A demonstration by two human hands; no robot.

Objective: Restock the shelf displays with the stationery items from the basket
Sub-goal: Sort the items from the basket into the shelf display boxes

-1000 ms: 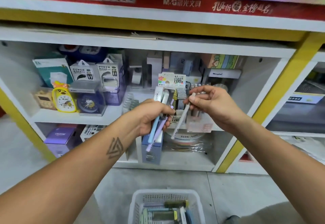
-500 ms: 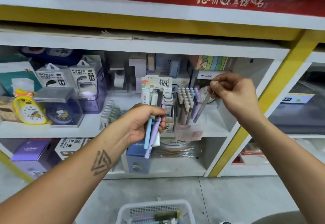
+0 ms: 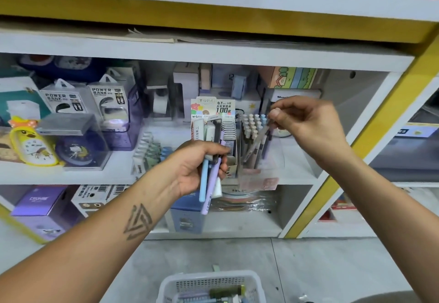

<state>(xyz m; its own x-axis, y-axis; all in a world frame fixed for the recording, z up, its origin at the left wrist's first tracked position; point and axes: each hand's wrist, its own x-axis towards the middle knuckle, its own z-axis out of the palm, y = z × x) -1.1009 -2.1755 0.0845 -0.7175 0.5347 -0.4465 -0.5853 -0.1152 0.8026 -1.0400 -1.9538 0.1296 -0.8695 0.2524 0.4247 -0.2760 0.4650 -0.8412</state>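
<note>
Head view: power banks (image 3: pixel 95 103) and duck clock (image 3: pixel 33 145) flank pens (image 3: pixel 253 122).

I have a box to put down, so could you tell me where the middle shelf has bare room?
Bare white board shows right of the clear pen holder, up to the shelf's side wall, beneath the right hand. From the lead refill display leftward to the power bank boxes and duck clock, it is crowded.

Before me on the shelf (image 3: pixel 71 174): two boxes (image 3: pixel 104 103) reading "POWER BANK"; a lead-refill card (image 3: pixel 213 109) marked "0.7 HB" and "100".
</note>
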